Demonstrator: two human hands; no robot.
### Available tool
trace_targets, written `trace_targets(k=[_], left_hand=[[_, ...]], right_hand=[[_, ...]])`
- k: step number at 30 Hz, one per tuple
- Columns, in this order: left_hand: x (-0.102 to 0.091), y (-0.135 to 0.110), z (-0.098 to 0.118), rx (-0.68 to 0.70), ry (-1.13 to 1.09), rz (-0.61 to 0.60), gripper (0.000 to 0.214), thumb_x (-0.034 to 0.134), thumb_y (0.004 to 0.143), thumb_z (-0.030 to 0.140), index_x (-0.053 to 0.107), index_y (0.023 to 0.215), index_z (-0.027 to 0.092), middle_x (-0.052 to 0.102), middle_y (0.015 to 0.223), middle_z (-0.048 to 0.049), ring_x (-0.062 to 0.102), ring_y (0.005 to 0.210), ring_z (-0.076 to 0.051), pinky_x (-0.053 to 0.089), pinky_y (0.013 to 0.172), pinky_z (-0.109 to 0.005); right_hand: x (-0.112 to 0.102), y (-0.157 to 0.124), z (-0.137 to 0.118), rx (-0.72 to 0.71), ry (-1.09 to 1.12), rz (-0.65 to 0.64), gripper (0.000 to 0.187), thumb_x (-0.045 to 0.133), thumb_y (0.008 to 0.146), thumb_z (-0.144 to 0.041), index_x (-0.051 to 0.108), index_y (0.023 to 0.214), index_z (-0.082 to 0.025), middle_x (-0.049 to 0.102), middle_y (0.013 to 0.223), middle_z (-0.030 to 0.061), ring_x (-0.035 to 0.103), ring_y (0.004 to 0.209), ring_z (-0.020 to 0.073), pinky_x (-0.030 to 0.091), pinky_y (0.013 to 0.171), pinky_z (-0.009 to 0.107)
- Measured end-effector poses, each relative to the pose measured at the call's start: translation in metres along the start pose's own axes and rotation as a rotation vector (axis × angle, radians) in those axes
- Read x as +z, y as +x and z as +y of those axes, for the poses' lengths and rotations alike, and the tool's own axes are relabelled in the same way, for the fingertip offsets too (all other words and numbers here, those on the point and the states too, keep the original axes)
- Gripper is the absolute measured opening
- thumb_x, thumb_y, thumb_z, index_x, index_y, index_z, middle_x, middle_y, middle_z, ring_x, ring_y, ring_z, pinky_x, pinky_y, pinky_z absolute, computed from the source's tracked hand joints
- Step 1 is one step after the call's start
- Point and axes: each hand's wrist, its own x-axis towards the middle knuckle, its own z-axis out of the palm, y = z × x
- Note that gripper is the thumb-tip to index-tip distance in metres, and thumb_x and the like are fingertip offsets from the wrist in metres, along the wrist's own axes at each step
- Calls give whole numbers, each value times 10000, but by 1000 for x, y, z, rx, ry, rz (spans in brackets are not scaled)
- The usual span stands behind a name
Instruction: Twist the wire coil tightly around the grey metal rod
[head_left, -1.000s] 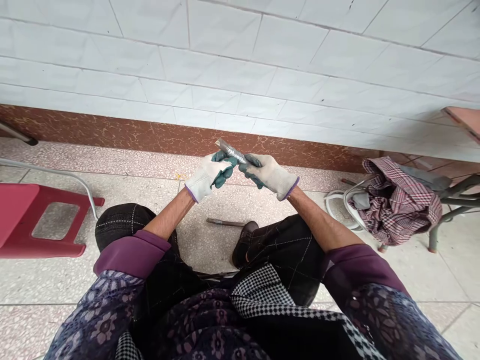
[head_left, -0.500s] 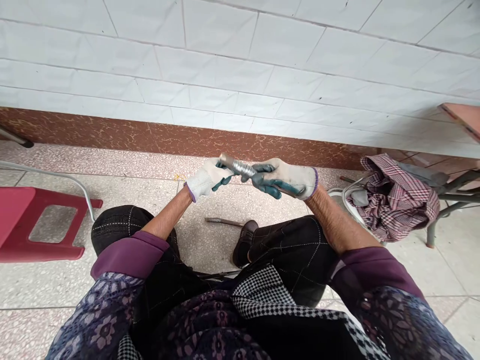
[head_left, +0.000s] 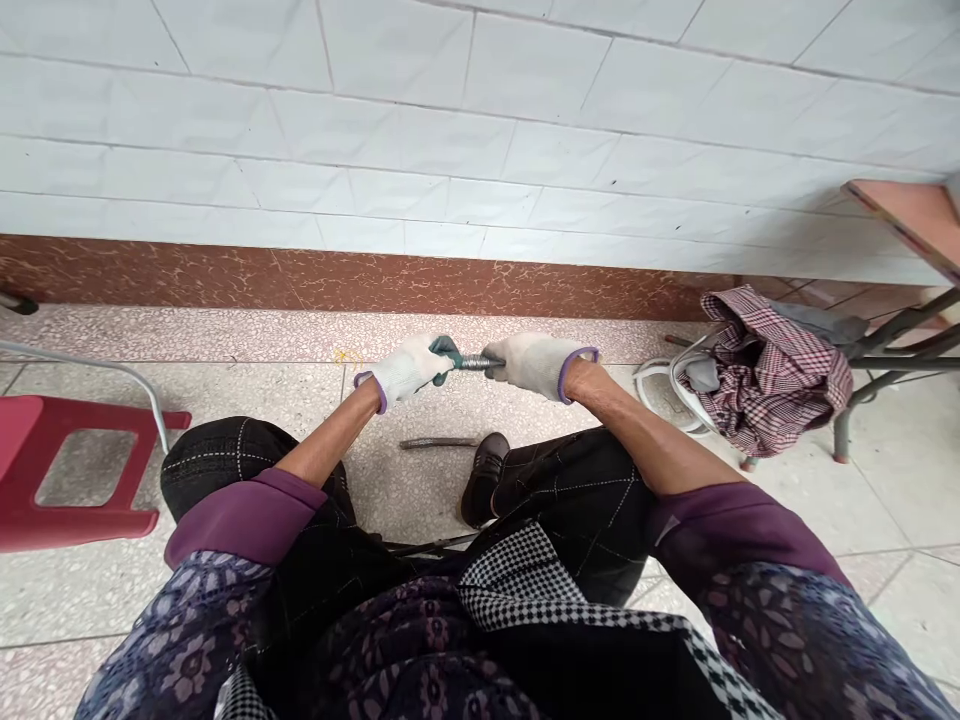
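Note:
Both my hands wear white knit gloves with dark green palms and purple cuffs. Between them runs a short rod wound with silver wire [head_left: 474, 362], held level in front of my knees. My left hand [head_left: 420, 366] is closed around its left end. The fingers of my right hand [head_left: 529, 362] are wrapped about the other end, so both ends are mostly covered. A second thin rod [head_left: 439, 442], with ridges towards its left end, lies on the floor beside my shoe [head_left: 487, 470].
A red plastic stool [head_left: 82, 410] stands at the left, a thin grey metal tube beside it. On the right, checked cloth [head_left: 780, 370] lies heaped by a white cord and the dark legs of a table [head_left: 911, 215]. A tiled wall [head_left: 420, 140] rises ahead.
My right hand has turned palm down and closed over the right part of the rod. The rod has gone from slanting to nearly level. My view has shifted slightly.

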Motion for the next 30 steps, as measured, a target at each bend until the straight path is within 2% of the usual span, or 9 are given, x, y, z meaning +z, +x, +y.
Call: trace_targets(k=[4, 9, 12, 15, 19, 22, 25, 28, 30], left_hand=[[2, 4, 5, 67, 8, 47, 45, 680, 803, 153, 653, 779, 179, 554, 533, 21, 321, 323, -58, 129, 339, -197], [7, 14, 9, 90, -266, 34, 44, 610, 840, 156, 652, 847, 167, 537, 530, 37, 275, 309, -45, 149, 331, -226], [10, 19, 6, 81, -428, 0, 52, 584, 860, 172, 634, 871, 178, 440, 487, 75, 236, 314, -46, 144, 347, -230], [11, 19, 4, 96, -461, 27, 19, 607, 850, 180, 601, 856, 197, 360, 457, 98, 226, 329, -48, 128, 362, -232], [6, 7, 9, 166, -463, -19, 145, 640, 817, 160, 619, 955, 200, 371, 473, 105, 249, 348, -51, 140, 369, -236], [4, -4, 18, 224, -458, -120, 239, 632, 809, 151, 634, 1044, 192, 374, 478, 112, 244, 346, -56, 138, 364, -239], [6, -11, 24, 213, -440, -29, 113, 630, 822, 150, 608, 925, 191, 374, 459, 111, 238, 334, -50, 138, 357, -240], [9, -8, 25, 175, -426, 122, 134, 643, 836, 145, 534, 779, 197, 382, 465, 104, 251, 335, -36, 146, 355, -231], [10, -4, 24, 152, -436, 157, 163, 639, 838, 129, 517, 753, 195, 385, 473, 102, 251, 336, -32, 143, 353, -227]], right_hand=[[-3, 18, -14, 81, -257, 54, 115, 692, 931, -282, 710, 958, -172, 673, 840, 96, 650, 824, 242, 495, 730, 368], [-13, 23, -32, 77, -603, 189, 266, 545, 999, -345, 656, 1181, -185, 691, 938, 109, 604, 759, 226, 387, 640, 345], [-17, 24, -36, 41, -468, 255, 206, 570, 976, -333, 662, 1091, -189, 668, 886, 76, 572, 739, 193, 384, 632, 322], [-18, 20, -35, 72, -122, 224, 128, 621, 921, -312, 640, 910, -185, 586, 729, 24, 499, 592, 134, 374, 527, 283], [-21, 6, -34, 94, 459, 31, 218, 674, 865, -385, 624, 865, -173, 515, 643, -17, 413, 452, 85, 318, 356, 238], [-22, -2, -31, 15, 687, -151, 367, 721, 820, -503, 646, 934, -163, 524, 629, -31, 400, 408, 79, 313, 313, 232], [-19, 2, -30, -34, 628, -120, 340, 700, 845, -500, 624, 851, -169, 553, 645, -12, 442, 437, 91, 366, 342, 240], [-12, 13, -30, -46, 415, 90, 177, 677, 863, -343, 641, 890, -172, 574, 709, 0, 487, 526, 100, 408, 417, 233], [-7, 19, -30, -70, 259, 201, 149, 676, 852, -282, 672, 960, -179, 570, 742, -4, 486, 578, 102, 396, 456, 227]])
